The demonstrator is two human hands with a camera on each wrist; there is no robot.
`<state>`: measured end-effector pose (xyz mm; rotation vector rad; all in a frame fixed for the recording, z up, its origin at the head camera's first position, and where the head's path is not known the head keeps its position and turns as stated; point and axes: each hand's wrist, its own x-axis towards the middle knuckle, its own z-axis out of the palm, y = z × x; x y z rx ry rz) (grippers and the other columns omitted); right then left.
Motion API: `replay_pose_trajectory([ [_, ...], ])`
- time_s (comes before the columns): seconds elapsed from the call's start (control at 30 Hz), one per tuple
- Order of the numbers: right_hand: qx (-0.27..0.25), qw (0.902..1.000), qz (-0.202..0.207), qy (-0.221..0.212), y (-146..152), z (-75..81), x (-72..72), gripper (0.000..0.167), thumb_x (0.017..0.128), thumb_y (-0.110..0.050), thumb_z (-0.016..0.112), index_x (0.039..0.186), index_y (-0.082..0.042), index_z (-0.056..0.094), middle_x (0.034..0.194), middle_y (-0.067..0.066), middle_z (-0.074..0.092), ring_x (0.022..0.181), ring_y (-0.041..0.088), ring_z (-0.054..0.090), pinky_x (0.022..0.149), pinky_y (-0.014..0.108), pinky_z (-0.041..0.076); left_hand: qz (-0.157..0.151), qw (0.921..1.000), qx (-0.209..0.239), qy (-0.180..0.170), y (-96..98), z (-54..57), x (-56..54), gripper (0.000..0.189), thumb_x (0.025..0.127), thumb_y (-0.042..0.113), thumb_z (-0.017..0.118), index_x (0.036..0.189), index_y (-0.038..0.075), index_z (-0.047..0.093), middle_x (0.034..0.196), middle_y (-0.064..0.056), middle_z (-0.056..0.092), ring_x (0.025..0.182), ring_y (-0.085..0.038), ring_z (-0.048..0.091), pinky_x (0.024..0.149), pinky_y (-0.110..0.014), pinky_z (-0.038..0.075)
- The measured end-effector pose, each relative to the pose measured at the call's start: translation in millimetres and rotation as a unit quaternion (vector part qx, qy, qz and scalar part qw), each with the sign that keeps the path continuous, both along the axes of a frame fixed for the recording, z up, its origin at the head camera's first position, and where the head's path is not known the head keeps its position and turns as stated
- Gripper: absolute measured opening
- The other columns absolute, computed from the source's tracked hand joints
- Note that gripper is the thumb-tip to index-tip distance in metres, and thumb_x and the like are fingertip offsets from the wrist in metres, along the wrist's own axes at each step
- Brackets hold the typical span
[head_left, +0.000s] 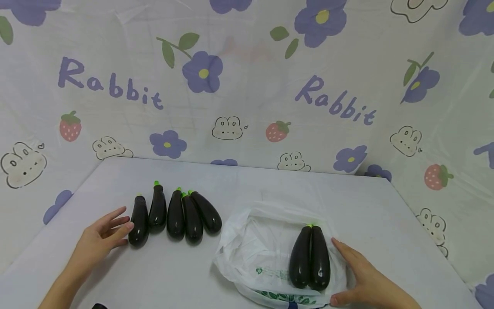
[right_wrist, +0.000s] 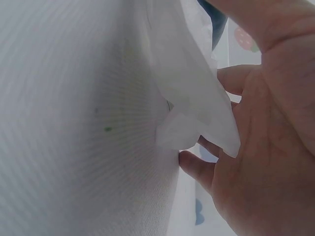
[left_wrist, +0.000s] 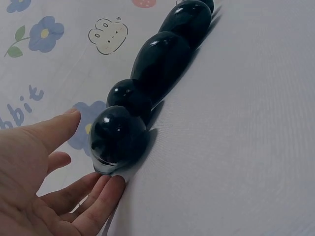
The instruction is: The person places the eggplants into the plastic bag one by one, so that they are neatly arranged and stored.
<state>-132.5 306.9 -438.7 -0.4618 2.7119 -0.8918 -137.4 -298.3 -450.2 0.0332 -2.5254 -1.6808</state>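
Observation:
My left hand [head_left: 101, 236] is at the leftmost eggplant [head_left: 139, 223], its fingers spread and loosely bent. In the left wrist view, the fingertips reach the near side of that eggplant [left_wrist: 118, 135], and the thumb stands apart from it. Several more dark eggplants [head_left: 175, 214] with green stem ends lie in a row to its right. A white plastic bag [head_left: 239, 249] lies spread on the table, with two eggplants [head_left: 310, 257] side by side on it. My right hand [head_left: 366, 274] rests against the bag's right edge, thumb and fingers apart. Some of its fingers are hidden behind the bag in the right wrist view.
The white table [head_left: 193, 274] ends at a back edge before a hanging cloth [head_left: 247, 86] printed with flowers, rabbits and strawberries. A small black object [head_left: 99, 306] shows at the bottom edge of the head view, left of the bag.

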Motion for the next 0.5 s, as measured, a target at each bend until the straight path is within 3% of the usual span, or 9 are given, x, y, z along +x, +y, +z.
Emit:
replay_pose_trajectory([
  [0.23, 0.004, 1.0, -0.005, -0.007, -0.6, -0.6, -0.5, 0.13, 0.055, -0.058, 0.089, 0.155, -0.008, 0.022, 0.153, 0.025, 0.025, 0.137, 0.049, 0.024, 0.102, 0.068, 0.026, -0.001, 1.0, -0.001, 0.003, 1.0, -0.7, 0.4, 0.071, 0.096, 0.031, 0.066, 0.153, 0.004, 0.033, 0.138, -0.031, 0.047, 0.098, 0.004, 0.061, 0.077, -0.026, 0.054],
  [0.5, 0.01, 0.9998, -0.012, -0.013, -1.4, 1.0, 0.1, 0.131, 0.054, -0.057, 0.089, 0.156, -0.009, 0.023, 0.154, 0.025, 0.026, 0.137, 0.049, 0.024, 0.102, 0.068, 0.027, 0.004, 0.9994, -0.035, -0.007, 2.3, -2.2, -0.2, 0.076, 0.094, 0.038, 0.068, 0.153, 0.007, 0.033, 0.137, -0.028, 0.05, 0.099, 0.003, 0.061, 0.076, -0.021, 0.053],
])
